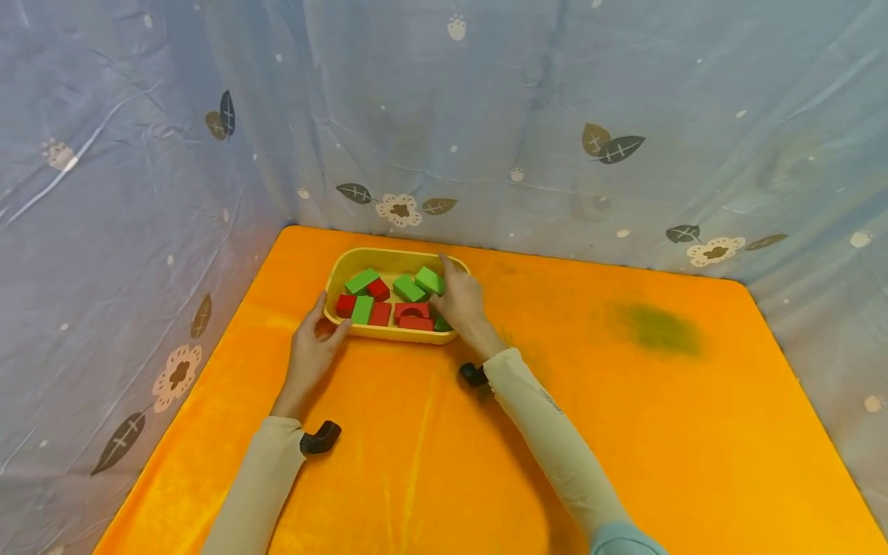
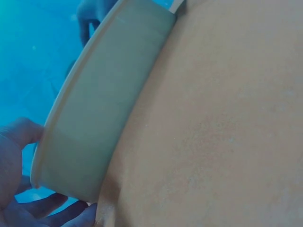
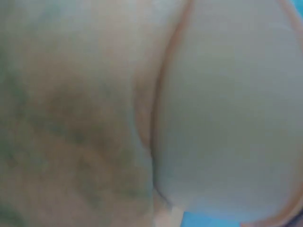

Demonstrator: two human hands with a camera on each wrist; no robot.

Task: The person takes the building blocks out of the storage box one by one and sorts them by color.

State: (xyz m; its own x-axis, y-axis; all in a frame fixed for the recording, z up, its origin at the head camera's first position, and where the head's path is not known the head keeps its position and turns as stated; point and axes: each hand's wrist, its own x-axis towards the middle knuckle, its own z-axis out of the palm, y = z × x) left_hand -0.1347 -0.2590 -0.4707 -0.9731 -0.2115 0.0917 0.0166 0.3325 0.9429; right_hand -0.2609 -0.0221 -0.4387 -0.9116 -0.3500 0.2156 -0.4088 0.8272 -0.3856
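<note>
A yellow plastic basin (image 1: pixel 388 333) holds several red and green toy blocks, and its plain outer wall fills much of both wrist views. My left hand (image 1: pixel 312 351) grips the basin's near left corner, thumb at the front rim and fingers around the end; in the left wrist view the fingers (image 2: pixel 57 210) spread along its lower edge. My right hand (image 1: pixel 461 301) reaches over the right end, thumb inside beside a green block (image 1: pixel 429 280), index fingertip by the back rim. I cannot tell whether it pinches that block. Other blocks include a red arched block (image 1: pixel 412 311) and a green block (image 1: pixel 362 310).
The basin stands near the back left of an orange-covered table (image 1: pixel 624 432). A greenish stain (image 1: pixel 659 330) marks the cover at right. A patterned grey-blue curtain (image 1: pixel 520 116) hangs close along the back and sides. Black mounts (image 1: pixel 321 438) project from both wrists.
</note>
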